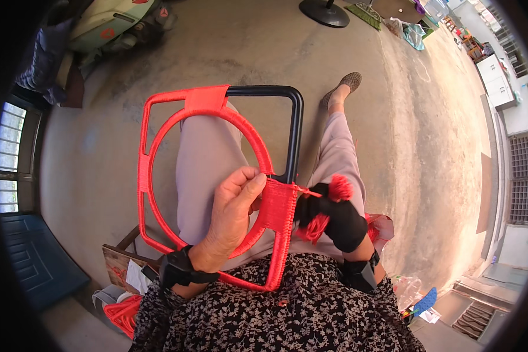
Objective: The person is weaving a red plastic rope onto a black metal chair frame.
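The left hand (232, 205) pinches the frame (217, 176) steady on the lap while the gloved right hand (334, 214) (fingers closed) pulls red cord (339, 188) taut rightward.

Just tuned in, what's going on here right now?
A seated person is wrapping red cord around a black metal frame resting on their lap. The left hand grips the frame at a wrapped patch where the inner ring meets the right bar. The right hand, in a black glove, holds a red cord bundle just right of the bar, with the strand drawn across to it. Most of the frame is already red; the upper right corner is bare black.
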Tool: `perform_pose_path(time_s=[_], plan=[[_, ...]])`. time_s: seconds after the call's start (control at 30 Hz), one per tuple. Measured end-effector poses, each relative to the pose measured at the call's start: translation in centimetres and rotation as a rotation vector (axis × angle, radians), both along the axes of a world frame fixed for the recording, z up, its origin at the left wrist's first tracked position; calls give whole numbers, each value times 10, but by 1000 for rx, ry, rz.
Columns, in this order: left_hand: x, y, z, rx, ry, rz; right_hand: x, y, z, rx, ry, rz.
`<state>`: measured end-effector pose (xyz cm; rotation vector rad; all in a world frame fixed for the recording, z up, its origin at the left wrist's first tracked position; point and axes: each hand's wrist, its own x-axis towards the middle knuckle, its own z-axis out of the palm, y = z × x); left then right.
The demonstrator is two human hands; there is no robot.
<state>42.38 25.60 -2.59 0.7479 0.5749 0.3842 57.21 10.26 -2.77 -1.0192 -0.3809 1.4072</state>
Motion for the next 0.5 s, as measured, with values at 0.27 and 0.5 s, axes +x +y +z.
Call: perform_pose_path(time_s=[0.27,0.5], plan=[[0,1,3,-63,-11,-61,-7,17,19,277,298,-495],[1,2,9,-237,-51,-160,-6,21,20,320,414,-543]])
